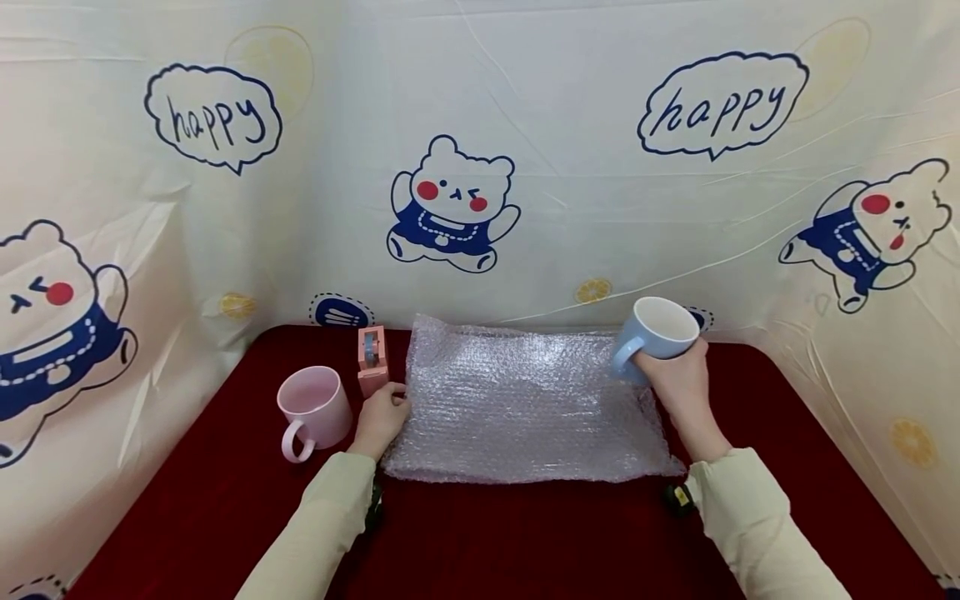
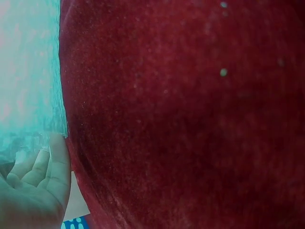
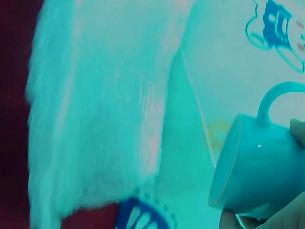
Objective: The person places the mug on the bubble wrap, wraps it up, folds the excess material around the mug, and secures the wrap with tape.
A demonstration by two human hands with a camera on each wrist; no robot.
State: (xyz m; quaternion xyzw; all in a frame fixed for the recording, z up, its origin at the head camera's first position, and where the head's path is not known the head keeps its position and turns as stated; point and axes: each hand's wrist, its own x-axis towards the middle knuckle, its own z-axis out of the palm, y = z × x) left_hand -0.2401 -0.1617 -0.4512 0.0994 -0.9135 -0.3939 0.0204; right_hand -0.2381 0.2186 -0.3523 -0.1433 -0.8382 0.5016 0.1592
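Observation:
A light blue mug (image 1: 660,329) is gripped by my right hand (image 1: 678,379), raised over the right end of the bubble wrap (image 1: 525,408). The mug tilts, its handle pointing left toward the wrap. In the right wrist view, fingers (image 3: 298,131) wrap the body of the mug (image 3: 271,162). My left hand (image 1: 384,417) rests at the left edge of the bubble wrap. Seen from the left wrist, its fingers (image 2: 59,162) are loosely bent and touch the wrap's edge (image 2: 33,95). The wrap lies spread flat, slightly wrinkled.
A pink mug (image 1: 318,412) stands upright left of my left hand, its handle toward me. A pink tape dispenser (image 1: 372,362) sits just beyond that hand. The table has a dark red cloth (image 1: 525,542). A printed white curtain (image 1: 570,208) hangs behind and at both sides.

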